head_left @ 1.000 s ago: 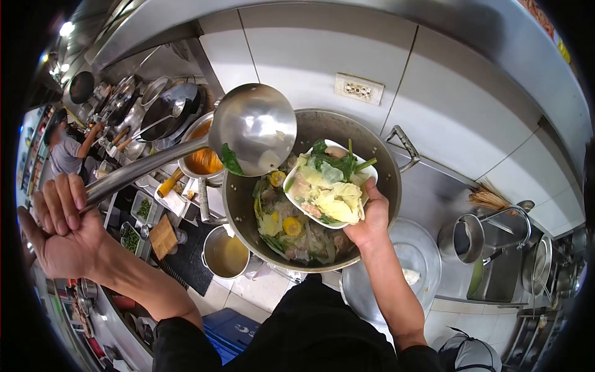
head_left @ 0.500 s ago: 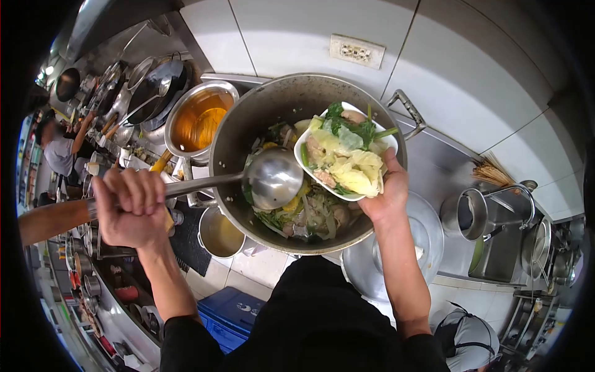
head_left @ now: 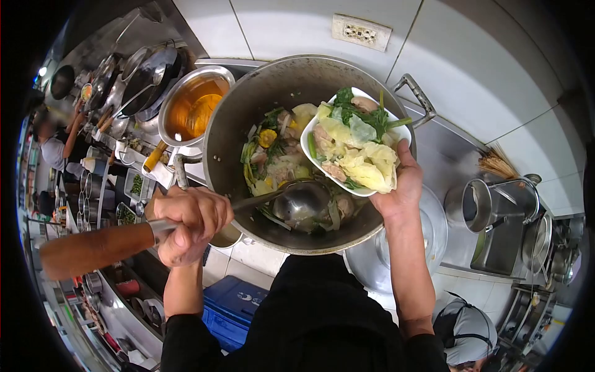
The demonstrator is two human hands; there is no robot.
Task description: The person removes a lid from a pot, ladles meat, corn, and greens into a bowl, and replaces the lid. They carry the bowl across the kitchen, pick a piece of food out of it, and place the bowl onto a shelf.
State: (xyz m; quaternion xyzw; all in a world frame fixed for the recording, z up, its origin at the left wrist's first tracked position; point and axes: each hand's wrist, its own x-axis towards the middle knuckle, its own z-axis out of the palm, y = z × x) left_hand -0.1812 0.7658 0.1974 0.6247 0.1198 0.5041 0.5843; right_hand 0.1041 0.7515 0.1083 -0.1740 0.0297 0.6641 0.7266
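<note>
My left hand [head_left: 186, 223] is wrapped round the metal shaft of a large ladle [head_left: 304, 203], just ahead of its wooden handle. The ladle's bowl is down in the stew [head_left: 279, 161] of meat, greens and corn inside a big metal stockpot [head_left: 232, 93]. Over the pot's right side, my right hand [head_left: 400, 186] grips a white bowl [head_left: 305, 139] by its lower right edge. Cabbage [head_left: 365, 164], leafy greens and pieces of meat fill this bowl up to its rim.
A pot of amber liquid [head_left: 198, 111] stands left of the stockpot. Right lie a large round lid [head_left: 427, 235] and a sink [head_left: 499, 248]. A blue bin [head_left: 229, 304] is below. Other people are at far left [head_left: 52, 146] and lower right [head_left: 465, 335].
The ladle has gone from above the stew down into it, its bowl moving right and lower. My left hand has moved right with it. The filled white bowl has shifted slightly right.
</note>
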